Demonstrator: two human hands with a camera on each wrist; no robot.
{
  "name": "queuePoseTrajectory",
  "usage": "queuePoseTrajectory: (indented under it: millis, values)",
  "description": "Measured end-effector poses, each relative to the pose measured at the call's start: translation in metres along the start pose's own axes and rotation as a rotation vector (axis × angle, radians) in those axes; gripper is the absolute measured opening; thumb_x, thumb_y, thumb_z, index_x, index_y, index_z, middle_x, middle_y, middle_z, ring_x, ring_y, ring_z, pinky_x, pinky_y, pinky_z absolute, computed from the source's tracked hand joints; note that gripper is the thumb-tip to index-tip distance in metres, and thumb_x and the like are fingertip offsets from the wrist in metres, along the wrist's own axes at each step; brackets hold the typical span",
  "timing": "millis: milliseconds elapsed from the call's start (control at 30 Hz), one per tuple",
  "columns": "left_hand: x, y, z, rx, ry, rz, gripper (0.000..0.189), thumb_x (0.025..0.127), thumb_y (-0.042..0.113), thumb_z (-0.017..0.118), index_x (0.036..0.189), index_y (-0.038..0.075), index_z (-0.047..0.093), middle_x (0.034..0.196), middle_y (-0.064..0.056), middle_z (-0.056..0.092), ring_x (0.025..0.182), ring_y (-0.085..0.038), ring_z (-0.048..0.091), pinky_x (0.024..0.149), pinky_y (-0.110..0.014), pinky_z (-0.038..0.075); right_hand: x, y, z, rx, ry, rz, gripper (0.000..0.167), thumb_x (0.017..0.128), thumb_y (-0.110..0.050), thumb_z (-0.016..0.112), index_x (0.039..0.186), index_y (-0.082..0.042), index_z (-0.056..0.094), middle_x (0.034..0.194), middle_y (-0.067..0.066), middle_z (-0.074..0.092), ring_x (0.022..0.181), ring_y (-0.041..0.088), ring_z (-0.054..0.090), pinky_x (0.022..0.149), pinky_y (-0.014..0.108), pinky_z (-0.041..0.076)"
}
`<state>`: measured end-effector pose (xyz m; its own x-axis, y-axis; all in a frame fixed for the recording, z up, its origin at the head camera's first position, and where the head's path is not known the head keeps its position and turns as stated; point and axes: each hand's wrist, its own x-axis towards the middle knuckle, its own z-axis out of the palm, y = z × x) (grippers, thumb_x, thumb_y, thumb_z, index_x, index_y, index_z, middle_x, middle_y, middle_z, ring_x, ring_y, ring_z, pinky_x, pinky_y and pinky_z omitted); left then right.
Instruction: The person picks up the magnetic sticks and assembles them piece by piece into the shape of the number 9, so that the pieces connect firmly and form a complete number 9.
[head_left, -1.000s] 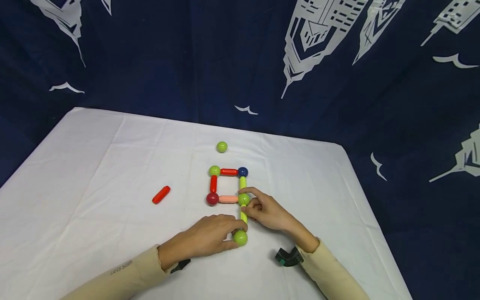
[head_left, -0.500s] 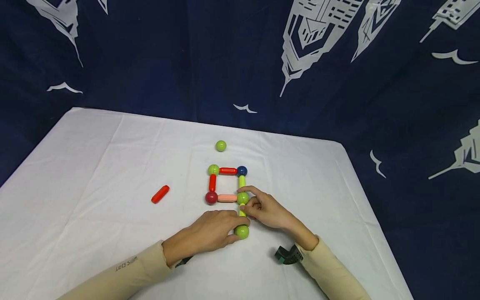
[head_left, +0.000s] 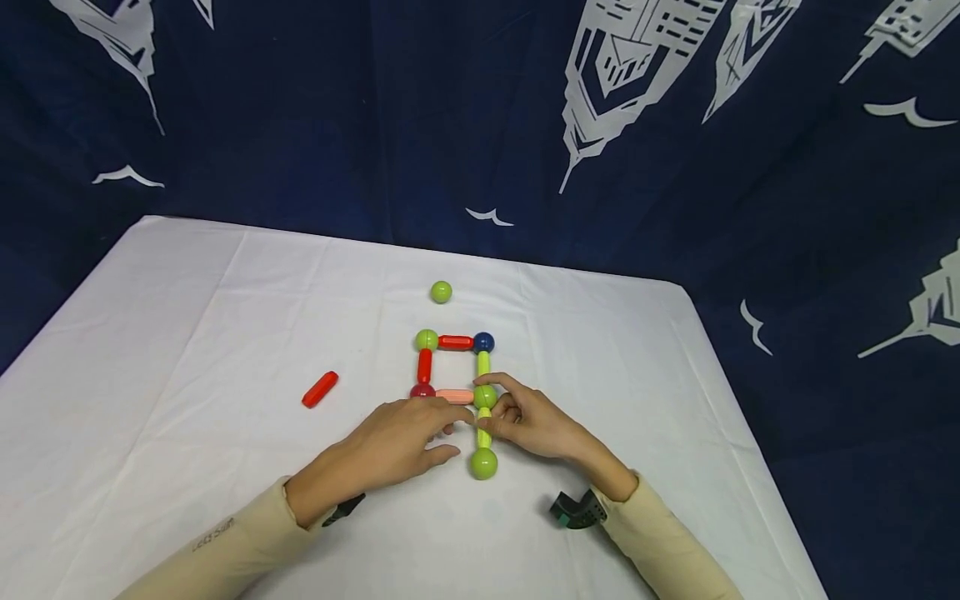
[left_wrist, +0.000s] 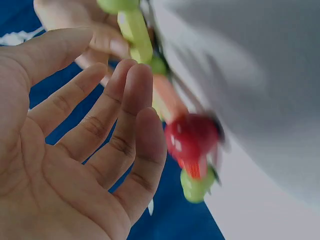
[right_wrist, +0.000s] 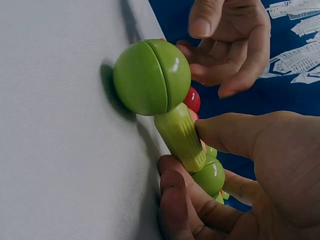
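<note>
A square of toy balls and sticks lies flat: a green ball [head_left: 427,340] and blue ball [head_left: 483,342] at the far corners, a red ball [head_left: 423,389] and another green ball [head_left: 486,397] nearer. A yellow-green stick [right_wrist: 180,137] extends from that nearer green corner toward the person, ending in a large green ball [right_wrist: 152,77]. My right hand [head_left: 536,421] pinches this stick with its thumb, fingers around the corner ball. My left hand [head_left: 397,442] hovers left of the stick, fingers loosely bent, holding nothing; it partly covers the red ball in the head view.
A loose red stick [head_left: 320,389] lies left of the square, and a loose green ball [head_left: 441,292] sits beyond it. Everything rests on a white tablecloth [head_left: 187,333]. A dark blue curtain [head_left: 315,125] hangs behind the table's far edge.
My left hand first pushed the end green ball up closer to the stick, then let go and moved left. The right hand has kept its hold on the stick.
</note>
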<state>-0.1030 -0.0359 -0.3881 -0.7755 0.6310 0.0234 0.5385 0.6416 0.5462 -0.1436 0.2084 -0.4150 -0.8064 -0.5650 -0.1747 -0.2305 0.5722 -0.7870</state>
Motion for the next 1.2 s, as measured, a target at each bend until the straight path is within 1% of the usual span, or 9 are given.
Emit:
queuePoseTrajectory:
  millis: [100,267,400,533,700,867,1000,1100,1200]
  values:
    - [-0.007,-0.008,-0.009,-0.009,0.053,-0.017,0.037,0.088,0.021,0.078,0.123,0.017,0.067,0.1,0.002,0.069,0.085,-0.011,0.061,0.065,-0.025,0.048,0.0,-0.001,0.0,-0.004,0.003,0.025,0.055,0.094,-0.017,0.07,0.143,-0.017,0.046,0.085,0.001,0.066,0.069,0.01,0.06,0.064,0.022,0.046]
    - [-0.022,-0.027,-0.023,-0.002,0.151,-0.053,0.036,0.086,0.017,0.079,0.12,0.016,0.068,0.101,0.003,0.069,0.087,-0.012,0.062,0.071,-0.026,0.05,-0.001,-0.004,0.0,-0.001,-0.01,0.037,0.058,0.093,-0.018,0.071,0.144,-0.017,0.044,0.088,0.002,0.067,0.072,0.011,0.061,0.066,0.023,0.048]
    - [-0.035,-0.044,-0.033,0.043,0.214,-0.119,0.035,0.086,0.016,0.078,0.12,0.015,0.069,0.105,0.001,0.067,0.097,-0.018,0.061,0.079,-0.036,0.053,-0.003,-0.005,0.0,-0.019,-0.037,0.033,0.068,0.091,-0.024,0.075,0.148,-0.017,0.038,0.093,0.003,0.065,0.074,0.012,0.061,0.067,0.024,0.049]
    - [-0.05,-0.064,-0.045,0.046,0.251,-0.203,0.033,0.085,0.013,0.078,0.118,0.013,0.07,0.113,-0.007,0.062,0.106,-0.028,0.053,0.083,-0.043,0.049,-0.005,-0.007,0.001,-0.053,-0.057,0.024,0.078,0.086,-0.031,0.08,0.149,-0.018,0.035,0.099,0.004,0.063,0.074,0.012,0.062,0.068,0.025,0.05]
    - [-0.067,-0.089,-0.056,-0.051,0.24,-0.279,0.029,0.085,0.013,0.078,0.111,0.016,0.069,0.113,-0.012,0.058,0.105,-0.031,0.047,0.081,-0.041,0.041,-0.006,-0.008,0.0,-0.061,-0.058,0.02,0.084,0.082,-0.032,0.083,0.149,-0.018,0.035,0.101,0.005,0.062,0.076,0.013,0.061,0.069,0.025,0.051]
    - [-0.074,-0.105,-0.053,-0.142,0.178,-0.287,0.026,0.086,0.012,0.077,0.109,0.019,0.067,0.106,-0.006,0.057,0.099,-0.025,0.048,0.082,-0.038,0.04,-0.006,-0.007,0.0,-0.051,-0.065,0.02,0.085,0.081,-0.03,0.084,0.15,-0.018,0.035,0.101,0.006,0.062,0.076,0.013,0.062,0.069,0.025,0.051]
    - [-0.074,-0.111,-0.049,-0.123,0.192,-0.256,0.025,0.089,0.004,0.072,0.108,0.018,0.066,0.101,-0.004,0.058,0.092,-0.02,0.05,0.079,-0.034,0.042,-0.006,-0.007,-0.001,-0.039,-0.071,0.024,0.085,0.082,-0.03,0.084,0.15,-0.018,0.035,0.102,0.007,0.062,0.076,0.013,0.062,0.069,0.025,0.052]
    - [-0.072,-0.11,-0.049,-0.103,0.213,-0.245,0.026,0.089,-0.002,0.068,0.106,0.017,0.067,0.097,-0.003,0.059,0.087,-0.018,0.05,0.075,-0.031,0.042,-0.006,-0.007,-0.001,-0.036,-0.073,0.029,0.085,0.082,-0.03,0.084,0.15,-0.018,0.035,0.102,0.007,0.062,0.076,0.014,0.062,0.069,0.025,0.051]
    - [-0.07,-0.105,-0.049,-0.119,0.221,-0.231,0.027,0.088,-0.006,0.067,0.104,0.016,0.068,0.101,-0.002,0.065,0.087,-0.016,0.054,0.076,-0.031,0.045,-0.005,-0.007,-0.001,-0.039,-0.074,0.029,0.085,0.082,-0.03,0.084,0.15,-0.019,0.035,0.102,0.006,0.062,0.075,0.013,0.061,0.069,0.025,0.051]
